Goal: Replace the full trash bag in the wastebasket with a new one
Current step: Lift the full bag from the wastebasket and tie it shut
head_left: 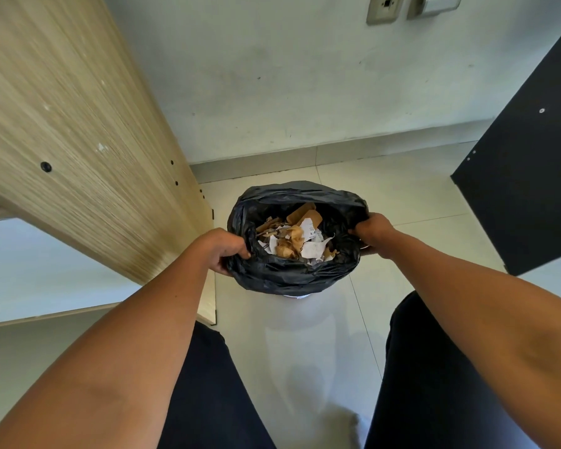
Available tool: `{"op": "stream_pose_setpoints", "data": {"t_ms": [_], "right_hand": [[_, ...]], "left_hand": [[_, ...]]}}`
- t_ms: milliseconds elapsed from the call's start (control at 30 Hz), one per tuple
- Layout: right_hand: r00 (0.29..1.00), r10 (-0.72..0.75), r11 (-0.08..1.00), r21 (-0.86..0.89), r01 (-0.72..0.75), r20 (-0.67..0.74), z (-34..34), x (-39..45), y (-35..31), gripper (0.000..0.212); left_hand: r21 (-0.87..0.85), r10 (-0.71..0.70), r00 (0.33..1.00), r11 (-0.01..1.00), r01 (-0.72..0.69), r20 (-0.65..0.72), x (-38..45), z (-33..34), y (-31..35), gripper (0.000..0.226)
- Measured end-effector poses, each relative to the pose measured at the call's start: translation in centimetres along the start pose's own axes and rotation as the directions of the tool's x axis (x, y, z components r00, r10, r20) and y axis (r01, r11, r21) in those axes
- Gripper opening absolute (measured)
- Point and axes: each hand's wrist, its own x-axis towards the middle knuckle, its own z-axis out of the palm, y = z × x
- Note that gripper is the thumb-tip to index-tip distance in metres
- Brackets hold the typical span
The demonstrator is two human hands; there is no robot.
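Pale floor tiles (pixel 402 196) under the bin; my left hand (pixel 222 249) and right hand (pixel 374 233) each grip the black bag's (pixel 282 277) rim (paper scraps (pixel 297 238) inside).

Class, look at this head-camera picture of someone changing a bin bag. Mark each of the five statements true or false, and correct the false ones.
1. Both hands hold the black trash bag at its rim. True: the left hand and the right hand each grip an opposite side.
2. The bag is tied shut. False: its mouth is open.
3. The bag holds paper scraps, brown and white. True.
4. A wooden panel stands on the person's right. False: it is on their left; a black panel is on the right.
5. The bag lies on a table. False: it is over the tiled floor.
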Motion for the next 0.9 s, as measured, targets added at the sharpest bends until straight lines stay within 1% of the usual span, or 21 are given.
{"op": "stream_pose_setpoints", "data": {"t_ms": [67,100,167,233,333,400,433,533,600,633,700,767,833,867,900], "right_hand": [[0.999,0.039,0.997,-0.072,-0.041,-0.036,-0.1,-0.1,-0.2,0.011],[0.997,0.067,0.990,-0.126,-0.070,-0.031,-0.2,-0.3,-0.4,0.011],[0.991,0.134,0.960,-0.249,-0.125,0.020,-0.7,-0.4,-0.8,0.024],[0.977,0.199,0.924,-0.347,-0.159,0.081,-1.1,-0.5,-1.2,0.030],[0.954,0.277,0.880,-0.428,-0.203,0.116,-1.6,-0.3,-1.5,0.033],[0.943,0.305,0.864,-0.455,-0.215,0.135,-1.4,-0.4,-1.6,0.032],[0.937,0.315,0.868,-0.446,-0.219,0.152,-1.2,-0.6,-1.5,0.031],[0.926,0.297,0.922,-0.324,-0.213,0.234,-0.5,-1.2,-0.7,0.024],[0.914,0.265,0.959,-0.187,-0.215,0.306,0.1,-1.8,0.2,0.015],[0.910,0.244,0.970,-0.098,-0.224,0.336,0.6,-2.2,0.6,0.014],[0.911,0.208,0.967,0.064,-0.245,0.356,1.9,-2.9,1.4,0.020],[0.930,0.198,0.941,0.206,-0.269,0.308,3.7,-3.5,1.9,0.024],[0.950,0.219,0.880,0.375,-0.290,0.221,5.5,-3.6,2.1,0.024],[0.956,0.233,0.841,0.457,-0.289,0.177,6.2,-3.6,2.2,0.023],[0.959,0.245,0.797,0.534,-0.282,0.141,6.9,-3.4,2.3,0.023]], "left_hand": [[-0.019,0.008,0.999,1.000,-0.009,-0.054,-0.2,-0.2,0.2,0.016],[-0.034,0.008,0.997,0.999,-0.010,-0.082,-0.4,-0.4,0.4,0.010],[-0.055,0.010,0.991,0.998,-0.018,-0.132,-0.4,-0.9,0.8,0.003],[-0.064,0.020,0.988,0.998,-0.030,-0.154,-0.4,-1.4,1.2,0.009],[-0.117,0.057,0.975,0.990,-0.084,-0.213,-0.3,-2.1,1.7,0.011],[-0.221,0.084,0.961,0.964,-0.145,-0.262,0.0,-2.5,1.8,0.019],[-0.303,0.090,0.962,0.938,-0.169,-0.258,-0.1,-2.7,1.9,0.025],[-0.531,0.113,0.975,0.824,-0.200,-0.192,0.0,-2.7,2.1,0.037],[-0.604,0.161,0.974,0.765,-0.224,-0.157,-0.2,-2.4,2.1,0.036],[-0.626,0.197,0.970,0.741,-0.244,-0.144,-0.3,-2.1,2.1,0.036],[-0.660,0.263,0.954,0.692,-0.292,-0.147,-0.3,-1.6,2.2,0.039],[-0.700,0.296,0.934,0.624,-0.347,-0.199,-0.4,-1.4,2.1,0.039],[-0.732,0.299,0.920,0.562,-0.384,-0.252,-0.2,-1.6,1.9,0.046],[-0.738,0.285,0.920,0.553,-0.387,-0.269,-0.2,-1.7,1.5,0.053],[-0.734,0.250,0.928,0.569,-0.371,-0.276,0.0,-1.8,1.1,0.062]]}}
